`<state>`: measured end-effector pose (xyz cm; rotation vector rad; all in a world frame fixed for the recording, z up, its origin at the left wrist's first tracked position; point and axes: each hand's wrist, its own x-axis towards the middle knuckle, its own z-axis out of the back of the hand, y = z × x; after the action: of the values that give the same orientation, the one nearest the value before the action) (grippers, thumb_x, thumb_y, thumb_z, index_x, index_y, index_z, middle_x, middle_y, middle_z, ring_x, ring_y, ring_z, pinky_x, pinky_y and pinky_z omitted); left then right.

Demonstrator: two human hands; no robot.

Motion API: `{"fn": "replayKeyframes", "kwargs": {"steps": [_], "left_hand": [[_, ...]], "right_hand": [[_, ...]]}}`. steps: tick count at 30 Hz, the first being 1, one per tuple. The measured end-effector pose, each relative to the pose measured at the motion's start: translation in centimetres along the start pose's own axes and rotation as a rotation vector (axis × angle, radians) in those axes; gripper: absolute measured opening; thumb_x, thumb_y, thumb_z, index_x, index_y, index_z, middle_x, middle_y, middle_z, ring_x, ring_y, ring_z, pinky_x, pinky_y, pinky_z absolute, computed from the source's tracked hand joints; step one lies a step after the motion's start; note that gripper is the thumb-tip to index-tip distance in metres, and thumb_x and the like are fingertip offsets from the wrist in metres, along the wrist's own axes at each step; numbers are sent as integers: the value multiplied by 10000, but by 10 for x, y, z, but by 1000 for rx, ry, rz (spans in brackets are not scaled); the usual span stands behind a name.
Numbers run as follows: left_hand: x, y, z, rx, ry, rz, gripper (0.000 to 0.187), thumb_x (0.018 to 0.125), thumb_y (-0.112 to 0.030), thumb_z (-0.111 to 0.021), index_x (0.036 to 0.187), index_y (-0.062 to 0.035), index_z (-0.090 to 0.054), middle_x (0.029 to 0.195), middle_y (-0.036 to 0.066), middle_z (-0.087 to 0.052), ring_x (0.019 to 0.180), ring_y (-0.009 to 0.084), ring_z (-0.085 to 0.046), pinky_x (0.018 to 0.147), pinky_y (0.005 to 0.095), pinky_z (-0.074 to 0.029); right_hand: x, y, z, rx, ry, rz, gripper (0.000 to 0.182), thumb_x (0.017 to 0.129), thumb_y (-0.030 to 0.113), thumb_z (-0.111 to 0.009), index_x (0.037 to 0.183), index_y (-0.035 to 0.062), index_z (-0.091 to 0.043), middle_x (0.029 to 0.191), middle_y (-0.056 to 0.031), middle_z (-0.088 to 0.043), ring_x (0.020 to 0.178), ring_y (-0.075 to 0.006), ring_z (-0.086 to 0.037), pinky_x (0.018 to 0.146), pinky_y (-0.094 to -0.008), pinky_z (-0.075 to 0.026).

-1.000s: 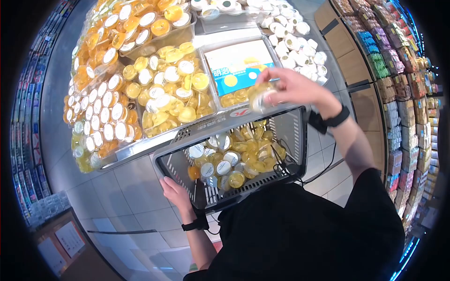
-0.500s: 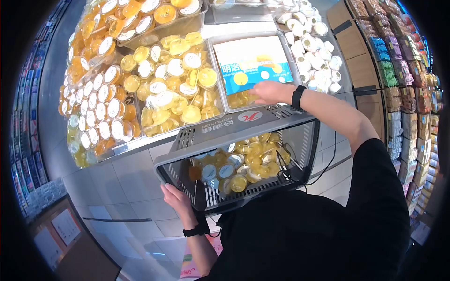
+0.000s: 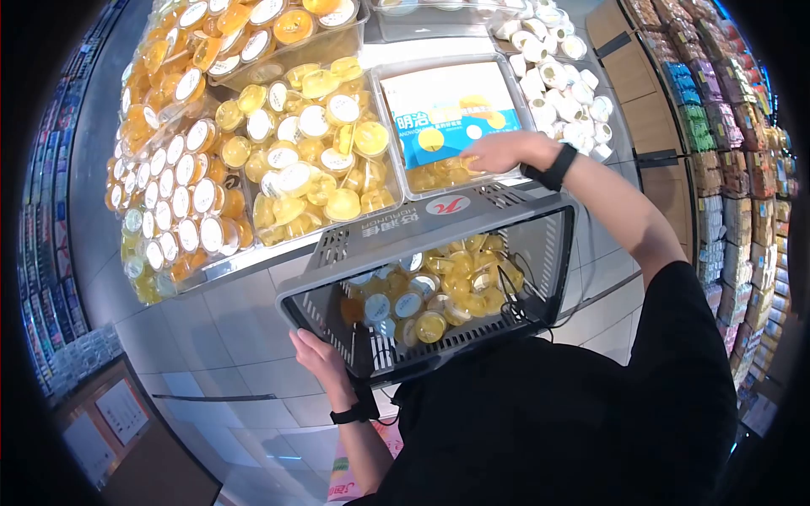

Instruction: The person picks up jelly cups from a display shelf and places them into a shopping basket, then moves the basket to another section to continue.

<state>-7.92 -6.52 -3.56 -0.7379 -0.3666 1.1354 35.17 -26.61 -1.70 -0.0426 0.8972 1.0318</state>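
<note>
My left hand (image 3: pixel 319 361) grips the lower left corner of a grey plastic shopping basket (image 3: pixel 359 232), fingers along its outside. Inside the tilted basket lie several yellow jelly cups (image 3: pixel 456 291) and some with pale blue-white lids (image 3: pixel 392 308). Over the front of a clear bin (image 3: pixel 403 181) is my right hand (image 3: pixel 510 153), its fingers drawn together and pointing down at small yellow-brown pieces (image 3: pixel 439 175). Whatever is between the fingertips is hidden. Beside the hand a blue and white printed sign (image 3: pixel 447 118) covers most of that bin.
To the left, a bin of yellow jelly cups (image 3: pixel 312 164) adjoins heaped orange cups (image 3: pixel 181 181). White-lidded cups (image 3: pixel 561 93) are piled at the right. Packed snack shelves (image 3: pixel 717 152) run along the right side. A black cord (image 3: pixel 582 308) hangs by the basket.
My right hand has shifted slightly right along the front of the bin, near the sign's lower edge. My left hand and the basket have stayed in place.
</note>
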Motion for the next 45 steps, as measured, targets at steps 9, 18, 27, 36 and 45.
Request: {"fn": "replayKeyframes", "kwargs": {"steps": [9, 18, 27, 36, 45], "left_hand": [[1, 3, -3, -86, -12, -42, 396, 1022, -294, -328, 899, 30, -517, 762, 181, -653, 683, 304, -634, 625, 391, -479], [0, 11, -3, -68, 11, -42, 391, 1029, -294, -330, 895, 28, -507, 773, 167, -662, 675, 261, -645, 620, 370, -489], [0, 7, -5, -132, -17, -59, 392, 1030, -289, -330, 882, 29, -504, 751, 170, -655, 662, 257, -642, 610, 363, -489], [-1, 6, -2, -127, -2, -86, 378, 1030, -275, -335, 881, 31, -500, 741, 170, -651, 649, 255, -637, 603, 355, -485], [-3, 6, -4, -115, -53, -114, 384, 1014, -265, -355, 854, 58, -487, 676, 247, -583, 607, 425, -556, 555, 474, -402]], "right_hand": [[-172, 109, 50, 571, -36, 459, 325, 886, 279, -653, 1046, -3, -639, 969, -98, -683, 865, -206, -654, 793, -312, -504], [-9, 51, -215, 47, -278, -352, 417, 825, 281, -611, 1137, 5, -624, 1317, -260, -454, 1189, -420, -469, 997, -444, -403], [20, 27, -226, 355, -466, -753, 481, 750, 440, -673, 980, 19, -713, 1128, -212, -630, 1190, -323, -518, 989, -406, -420], [11, 33, -202, 283, -487, -594, 537, 771, 395, -684, 1136, 5, -636, 1221, -208, -585, 1203, -304, -505, 1007, -424, -403], [-92, 93, -169, 1468, -481, -173, 507, 911, 438, -481, 1266, 78, -505, 1218, -205, -571, 783, -285, -673, 599, -390, -558]]}}
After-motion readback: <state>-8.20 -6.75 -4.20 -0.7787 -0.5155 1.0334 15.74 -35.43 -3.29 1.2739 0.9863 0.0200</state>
